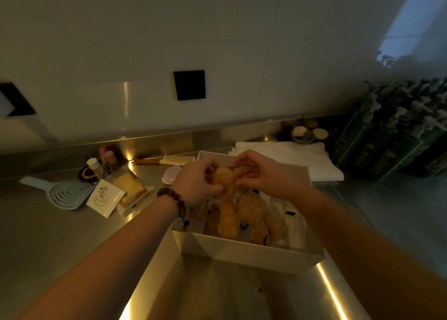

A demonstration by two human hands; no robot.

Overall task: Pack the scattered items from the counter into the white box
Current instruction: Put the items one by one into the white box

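Hands meet over the white box (246, 252), which sits on the steel surface (48, 235) with its near wall toward the camera. Inside it lies an orange plush toy (232, 213), its fuzzy limbs reaching toward the near wall and a small printed tag across its body. The left hand (193, 184), with a dark beaded bracelet (174, 203) on the wrist, has its fingers curled round the toy's rounded upper end. The right hand (263, 172) pinches the same end from the other side, fingers bent.

Left of the box, items remain scattered on the surface: a pale paddle hairbrush (60, 194) lying flat, a white sachet (105, 197) with a black scribbled mark, a clear packet (130, 189) holding something yellow, small bottles (96, 166) near the back edge, a round pink case (170, 173) just beside the box's far left corner, and a white comb (169, 160) behind it. A folded white towel (307, 157) lies behind the box to the right, with dark green bottles (391, 136) further right.
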